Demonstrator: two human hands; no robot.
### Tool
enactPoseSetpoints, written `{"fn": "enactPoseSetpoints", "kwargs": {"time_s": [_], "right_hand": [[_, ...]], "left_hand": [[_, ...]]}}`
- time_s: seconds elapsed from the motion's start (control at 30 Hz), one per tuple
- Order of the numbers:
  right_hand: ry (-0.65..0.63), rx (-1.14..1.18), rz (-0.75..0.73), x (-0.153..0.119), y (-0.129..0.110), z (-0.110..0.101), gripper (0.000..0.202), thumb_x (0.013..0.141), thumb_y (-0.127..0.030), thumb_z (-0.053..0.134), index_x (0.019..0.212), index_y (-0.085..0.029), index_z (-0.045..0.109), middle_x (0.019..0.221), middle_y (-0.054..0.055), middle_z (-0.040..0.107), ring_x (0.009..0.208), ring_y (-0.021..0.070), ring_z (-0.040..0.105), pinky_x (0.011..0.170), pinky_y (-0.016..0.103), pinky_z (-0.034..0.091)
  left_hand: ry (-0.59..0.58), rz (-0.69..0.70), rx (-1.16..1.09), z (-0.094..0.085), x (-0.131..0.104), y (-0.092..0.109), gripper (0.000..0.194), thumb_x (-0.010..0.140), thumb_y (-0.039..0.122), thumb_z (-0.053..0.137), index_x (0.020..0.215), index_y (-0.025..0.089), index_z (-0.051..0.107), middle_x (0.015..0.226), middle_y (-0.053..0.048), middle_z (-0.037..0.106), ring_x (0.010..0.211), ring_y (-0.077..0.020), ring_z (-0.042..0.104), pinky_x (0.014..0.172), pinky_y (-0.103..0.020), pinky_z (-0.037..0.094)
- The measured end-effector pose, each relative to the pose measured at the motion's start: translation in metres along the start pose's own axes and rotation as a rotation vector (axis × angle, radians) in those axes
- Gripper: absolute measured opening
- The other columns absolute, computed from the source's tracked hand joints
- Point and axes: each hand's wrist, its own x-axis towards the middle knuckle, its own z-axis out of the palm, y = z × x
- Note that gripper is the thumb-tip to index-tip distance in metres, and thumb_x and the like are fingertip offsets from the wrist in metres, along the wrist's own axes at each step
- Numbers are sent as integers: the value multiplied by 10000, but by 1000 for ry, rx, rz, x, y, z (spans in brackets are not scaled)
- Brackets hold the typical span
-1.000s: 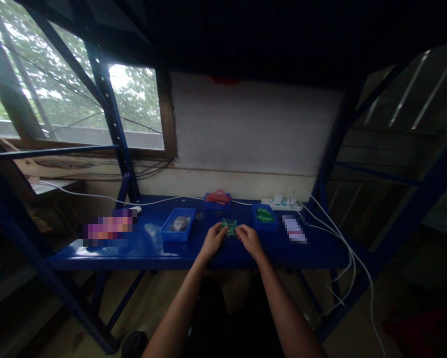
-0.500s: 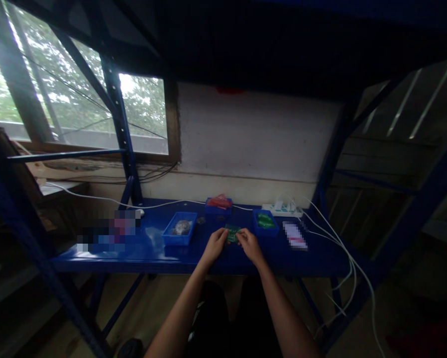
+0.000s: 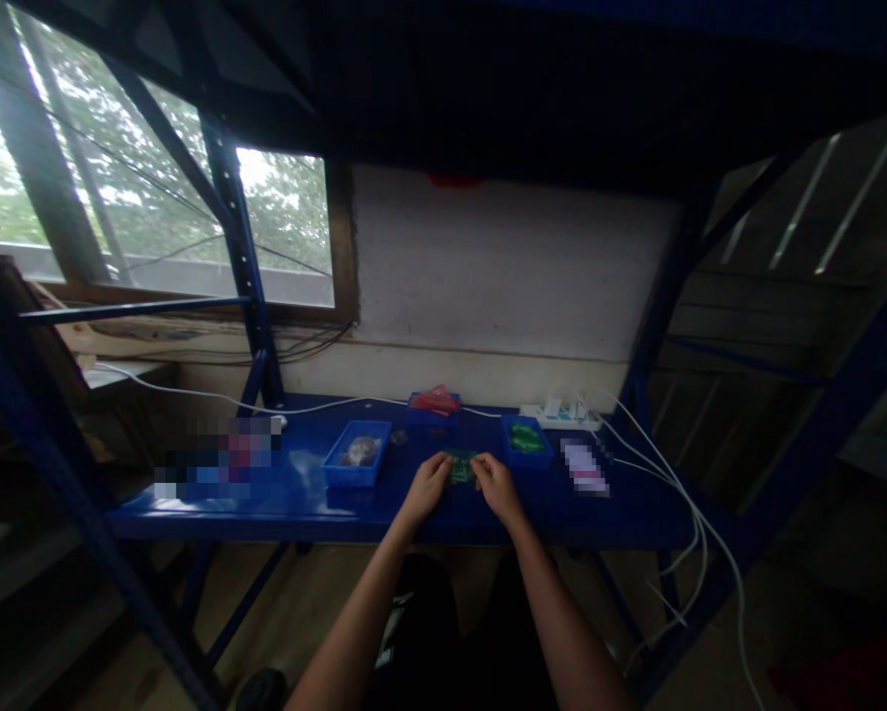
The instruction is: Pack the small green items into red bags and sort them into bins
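Between my two hands, a small green see-through plastic bag [image 3: 461, 467] is stretched just above the blue table. My left hand [image 3: 432, 480] pinches its left edge, and my right hand [image 3: 494, 482] pinches the right edge. Small pale shapes show in or on the bag, too small to make out. To the right of my right hand stands a blue bin [image 3: 538, 458] with green plastic bags [image 3: 524, 437] in it. Left of my left hand, another blue bin [image 3: 353, 483] holds a clear bag of greyish small parts [image 3: 362, 451].
The blue table [image 3: 414, 525] has a third blue bin [image 3: 435, 416] with red plastic bags [image 3: 438, 400] at the back. A white power strip [image 3: 562, 419] with trailing white cables lies behind a blurred phone-like object [image 3: 584, 467]. Blue rack posts [image 3: 247, 267] frame the table.
My fingers have moved slightly apart, the right hand a little to the right, so more of the green bag shows flat between them. The bins have not moved.
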Motion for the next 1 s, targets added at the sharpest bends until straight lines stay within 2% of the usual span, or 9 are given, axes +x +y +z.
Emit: {"fn": "enactPoseSetpoints", "kwargs": {"time_s": [0.33, 0.5, 0.67, 1.0], "right_hand": [[10, 46, 33, 0, -1, 1, 277, 829, -475, 466, 733, -224, 533, 461, -45, 505, 438, 143, 521, 431, 232, 374], [-4, 30, 16, -1, 1, 1, 285, 823, -484, 469, 715, -226, 523, 477, -41, 505, 459, 142, 531, 438, 228, 383], [-10, 20, 14, -1, 0, 1, 274, 823, -474, 470, 721, -225, 518, 500, -38, 512, 470, 142, 533, 451, 231, 386], [-16, 53, 26, -2, -3, 0, 226, 809, -421, 492, 731, -214, 534, 562, -21, 557, 511, 146, 555, 498, 245, 423]], "left_hand": [[-73, -21, -30, 3, 1, -6, 325, 810, 484, 494, 846, 165, 546, 697, 5, 585, 598, -139, 581, 498, -219, 428], [-58, -28, -10, 3, 0, -3, 330, 793, 490, 501, 824, 163, 540, 653, 13, 585, 536, -139, 587, 452, -218, 402], [-56, -32, 0, 2, -1, 1, 317, 787, 478, 494, 780, 163, 532, 541, 40, 544, 433, -109, 525, 416, -203, 345], [-51, -37, 6, 0, -2, 4, 224, 793, 370, 504, 757, 156, 558, 556, 33, 555, 481, -111, 512, 451, -204, 342]]}}
